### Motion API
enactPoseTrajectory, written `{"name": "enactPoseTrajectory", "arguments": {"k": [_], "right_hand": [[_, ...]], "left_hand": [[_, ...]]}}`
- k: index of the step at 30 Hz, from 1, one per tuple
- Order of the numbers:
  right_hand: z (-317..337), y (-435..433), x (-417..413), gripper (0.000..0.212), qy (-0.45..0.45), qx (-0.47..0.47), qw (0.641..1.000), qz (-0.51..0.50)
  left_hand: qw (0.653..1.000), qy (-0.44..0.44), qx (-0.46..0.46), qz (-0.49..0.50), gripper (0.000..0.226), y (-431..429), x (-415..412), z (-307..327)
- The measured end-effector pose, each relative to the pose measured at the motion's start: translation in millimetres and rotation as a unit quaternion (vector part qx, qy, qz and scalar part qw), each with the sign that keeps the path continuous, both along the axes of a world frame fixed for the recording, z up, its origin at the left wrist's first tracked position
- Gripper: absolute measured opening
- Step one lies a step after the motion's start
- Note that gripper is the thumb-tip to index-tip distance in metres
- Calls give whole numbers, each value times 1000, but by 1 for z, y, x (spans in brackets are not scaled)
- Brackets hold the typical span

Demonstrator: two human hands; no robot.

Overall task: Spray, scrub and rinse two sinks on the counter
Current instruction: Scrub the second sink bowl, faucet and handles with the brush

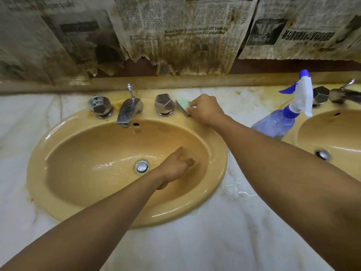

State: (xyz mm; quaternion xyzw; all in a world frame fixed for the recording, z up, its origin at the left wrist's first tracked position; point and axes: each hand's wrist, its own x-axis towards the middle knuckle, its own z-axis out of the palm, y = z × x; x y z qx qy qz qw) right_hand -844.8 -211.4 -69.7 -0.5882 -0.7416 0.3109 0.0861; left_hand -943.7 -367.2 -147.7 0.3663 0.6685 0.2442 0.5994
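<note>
Right hand grips the sponge on the sink rim; left hand lies loose-fingered (empty) in the bowl. Best press firmly round the tap knob.

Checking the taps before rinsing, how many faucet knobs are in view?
3. On the left sink, a left knob and a right knob flank the spout. A third knob sits on the right sink behind the spray bottle. Another may be out of frame.
</note>
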Motion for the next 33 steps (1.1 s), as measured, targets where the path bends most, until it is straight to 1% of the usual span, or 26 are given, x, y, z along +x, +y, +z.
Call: {"name": "enactPoseTrajectory", "arguments": {"k": [1, 2, 4, 5, 6, 7, 8, 9, 10, 12, 14, 15, 17, 19, 21, 23, 25, 27, 31, 33], "right_hand": [[-1, 3, -10, 21, 5, -5, 1000, 0], [-1, 5, -19, 19, 8, -14, 1000, -5], [1, 5, -24, 23, 2, -46, 999, -18], [3, 4, -21, 21, -6, -72, 997, -21], [4, 5, -17, 18, -6, -105, 994, -35], [4, 6, -13, 13, 16, -141, 988, -58], [5, 6, -12, 10, 54, -172, 980, -80], [6, 8, -13, 9, 87, -183, 975, -92], [7, 10, -16, 9, 113, -177, 973, -101], [12, 17, -26, 16, 157, -134, 971, -118], [24, 21, -35, 16, 173, -88, 976, -95], [30, 21, -37, 18, 154, -59, 985, -58], [36, 18, -38, 28, 76, -3, 997, 32], [41, 17, -34, 33, 10, 38, 995, 95], [45, 18, -29, 34, -20, 46, 989, 138], [47, 18, -32, 35, -38, 60, 987, 147], [47, 19, -42, 36, -35, 76, 988, 129], [49, 16, -51, 36, -34, 77, 988, 128], [53, 4, -41, 36, -92, 70, 973, 202], [53, 3, -33, 36, -93, 83, 973, 195]], "left_hand": [[998, 53, 30, 26, 74, -1, -9, 4], [988, 129, 73, 40, 66, -1, -19, 9], [943, 276, 182, 34, 48, 1, -41, 24], [916, 325, 234, 31, 39, 1, -53, 34], [893, 356, 273, 36, 30, 1, -64, 43], [876, 373, 303, 45, 23, 1, -75, 53], [861, 386, 328, 44, 18, 1, -84, 61], [843, 406, 352, 23, 17, 0, -91, 66], [818, 435, 377, -15, 16, -1, -93, 71], [766, 475, 424, -91, 14, -1, -95, 79], [746, 492, 435, -111, 19, 8, -97, 90], [740, 507, 427, -111, 24, 15, -100, 95], [745, 546, 366, -113, 38, 32, -112, 98], [764, 570, 280, -117, 49, 45, -125, 95], [791, 555, 225, -123, 54, 51, -133, 87], [809, 533, 214, -127, 56, 53, -136, 81], [816, 521, 217, -127, 55, 54, -137, 79], [818, 514, 224, -127, 54, 53, -138, 78], [813, 507, 252, -136, 52, 46, -142, 72], [811, 507, 260, -134, 52, 45, -143, 70]]}}
